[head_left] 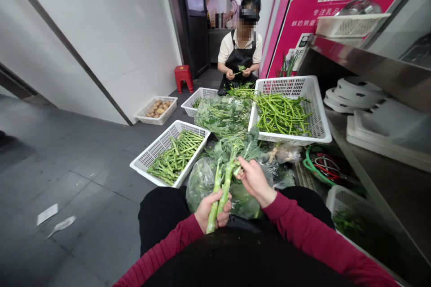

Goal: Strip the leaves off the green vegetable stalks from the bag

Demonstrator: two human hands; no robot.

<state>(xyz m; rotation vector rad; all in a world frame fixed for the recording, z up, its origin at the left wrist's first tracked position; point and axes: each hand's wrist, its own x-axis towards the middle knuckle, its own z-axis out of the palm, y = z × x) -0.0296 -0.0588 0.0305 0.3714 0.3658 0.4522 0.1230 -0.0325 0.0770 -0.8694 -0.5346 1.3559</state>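
My left hand (204, 210) is wrapped around the lower part of thick green vegetable stalks (226, 181), held upright over my lap with leafy tops pointing away from me. Beside their upper part, my right hand (254, 181) is closed in a pinch on a side stem of the stalks. Just beyond lies a clear plastic bag (198, 184) with green leaves showing through. To the left, a white basket (143, 161) holds trimmed green stalks (178, 154). Further off to the right, another white basket (316, 116) contains long thin green stems (281, 114).
A co-worker (240, 49) sits opposite, holding a leafy stem. Between us lies a leafy heap (224, 114). Potatoes (158, 109) fill a basket by the wall, near a red stool (183, 76). Metal shelving (363, 63) stands close on my right, with a green basket (308, 161) below.
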